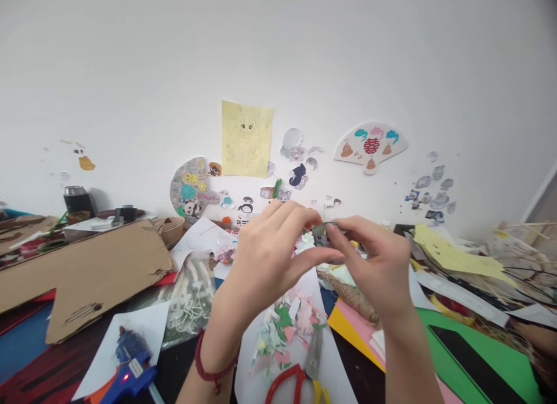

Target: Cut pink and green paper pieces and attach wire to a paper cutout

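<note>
My left hand [270, 259] and my right hand [378, 256] meet in front of me, raised above the work table. Between their fingertips they pinch a small, dark-edged greyish-green piece [321, 235], which seems to bear a printed picture; its exact kind is unclear. The fingers cover much of it. Below the hands, torn green, pink and pale paper scraps [285, 320] lie on a white sheet [335, 363]. Scissors [304, 372] with red and yellow handles rest on the same sheet, blades pointing away from me.
At the left, a blue glue gun [137, 381] with a lit red light lies on paper, near cut cardboard [100, 276] and a bag of white cords [194, 299]. Right, twine [352, 294] and green sheets [483, 357] crowd the table. Decorated fans [369, 144] and stickers hang on the wall.
</note>
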A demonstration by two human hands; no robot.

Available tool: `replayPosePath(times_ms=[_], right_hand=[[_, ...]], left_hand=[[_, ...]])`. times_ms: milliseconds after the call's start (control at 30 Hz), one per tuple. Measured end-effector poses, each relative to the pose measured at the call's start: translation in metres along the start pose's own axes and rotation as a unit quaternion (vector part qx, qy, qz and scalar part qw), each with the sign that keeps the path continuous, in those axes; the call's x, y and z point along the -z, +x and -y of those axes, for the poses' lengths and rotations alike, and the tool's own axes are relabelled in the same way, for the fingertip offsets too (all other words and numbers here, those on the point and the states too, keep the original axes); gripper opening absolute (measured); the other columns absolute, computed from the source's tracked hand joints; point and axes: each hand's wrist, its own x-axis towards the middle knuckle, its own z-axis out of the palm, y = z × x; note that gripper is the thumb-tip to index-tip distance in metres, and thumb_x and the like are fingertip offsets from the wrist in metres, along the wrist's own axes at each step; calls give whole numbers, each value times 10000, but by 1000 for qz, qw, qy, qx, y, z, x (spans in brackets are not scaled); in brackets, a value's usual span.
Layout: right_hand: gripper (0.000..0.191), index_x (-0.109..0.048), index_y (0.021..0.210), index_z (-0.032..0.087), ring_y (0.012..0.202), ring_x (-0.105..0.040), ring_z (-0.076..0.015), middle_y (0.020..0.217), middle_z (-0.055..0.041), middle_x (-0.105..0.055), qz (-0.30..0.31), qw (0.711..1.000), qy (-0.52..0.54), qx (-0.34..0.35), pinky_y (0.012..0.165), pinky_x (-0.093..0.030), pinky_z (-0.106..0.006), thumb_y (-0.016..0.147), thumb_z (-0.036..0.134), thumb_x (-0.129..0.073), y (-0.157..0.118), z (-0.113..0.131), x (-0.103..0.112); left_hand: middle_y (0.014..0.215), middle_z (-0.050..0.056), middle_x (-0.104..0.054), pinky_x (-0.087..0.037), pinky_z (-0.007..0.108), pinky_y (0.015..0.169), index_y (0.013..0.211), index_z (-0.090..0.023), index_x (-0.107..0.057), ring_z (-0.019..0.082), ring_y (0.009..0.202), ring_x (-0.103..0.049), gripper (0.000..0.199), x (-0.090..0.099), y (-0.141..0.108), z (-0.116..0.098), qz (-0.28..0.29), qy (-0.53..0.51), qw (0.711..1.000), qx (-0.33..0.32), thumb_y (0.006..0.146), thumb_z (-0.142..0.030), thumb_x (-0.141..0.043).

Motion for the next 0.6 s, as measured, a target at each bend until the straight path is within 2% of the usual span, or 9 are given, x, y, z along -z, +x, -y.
replayPosePath(times_ms=[133, 233, 400, 600], right_hand=[[44, -664, 860, 165, 652, -572, -98, 751, -3, -663, -29, 997, -50, 60, 623, -467, -233, 839, 128, -651, 0, 3, -1], [58, -656, 849, 151, 638, -559, -91, 733, -8, -654, -53, 991, -80, 93, 618, -456, -227, 830, 96, -651, 1, 5, -1], [57, -647, 820, 142, 603, -539, -85, 694, -8, -639, -65, 987, -95, 109, 587, -437, -223, 824, 86, -649, 2, 6, 2], [39, -650, 824, 148, 626, -553, -96, 728, -17, -654, -58, 993, -64, 78, 589, -442, -233, 828, 110, -645, 1, 2, 3]], left_hand=[[765, 12, -611, -366, 275, 590, 876, -159, -579, 139, 696, -496, 55, -2, -1, -8, -9, 175, 981, -81, 893, -211, -588], [662, -11, -546, -314, 281, 528, 830, -155, -588, 125, 613, -461, 64, -5, 0, -11, -29, 247, 963, -108, 889, -147, -565], [677, -3, -596, -335, 288, 520, 809, -135, -620, 122, 593, -483, 76, -7, 1, -9, -52, 272, 947, -161, 874, -135, -581], [718, 28, -653, -386, 284, 534, 854, -99, -655, 139, 645, -552, 44, -7, -1, -8, -70, 257, 945, -189, 845, -119, -617]])
